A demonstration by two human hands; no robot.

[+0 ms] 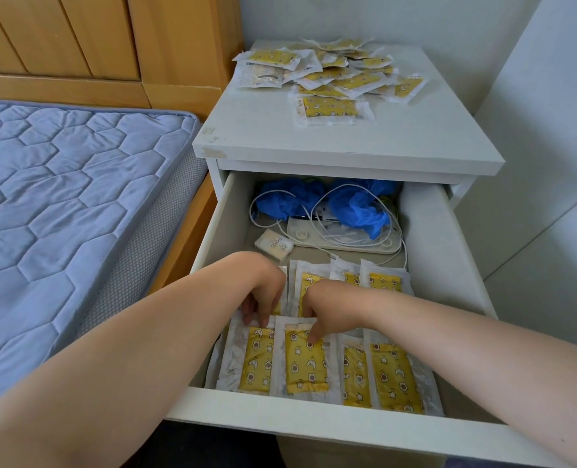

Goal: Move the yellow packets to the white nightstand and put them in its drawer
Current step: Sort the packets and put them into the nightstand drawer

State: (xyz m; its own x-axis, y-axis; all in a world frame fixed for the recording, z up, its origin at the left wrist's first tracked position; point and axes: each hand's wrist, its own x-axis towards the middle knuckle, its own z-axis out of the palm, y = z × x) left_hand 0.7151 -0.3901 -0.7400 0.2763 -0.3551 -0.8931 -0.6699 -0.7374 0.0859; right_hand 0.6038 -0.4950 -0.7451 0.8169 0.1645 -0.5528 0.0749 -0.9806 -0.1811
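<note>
The white nightstand (348,143) stands beside the bed with its drawer (314,420) pulled out. Several yellow packets (392,373) lie in rows in the drawer's front half. A loose heap of yellow packets (331,76) covers the back of the nightstand top. Both hands reach into the drawer. My left hand (263,292) pinches the top edge of the leftmost front packet (256,359) with curled fingers. My right hand (331,309) presses its fingertips on the top of the packet beside it (305,366).
The back of the drawer holds crumpled blue plastic (358,207), white cables (314,217), a flat white device (348,238) and a small wrapped bar (273,244). A bed with a blue quilted mattress (60,204) lies left; a white wall stands right.
</note>
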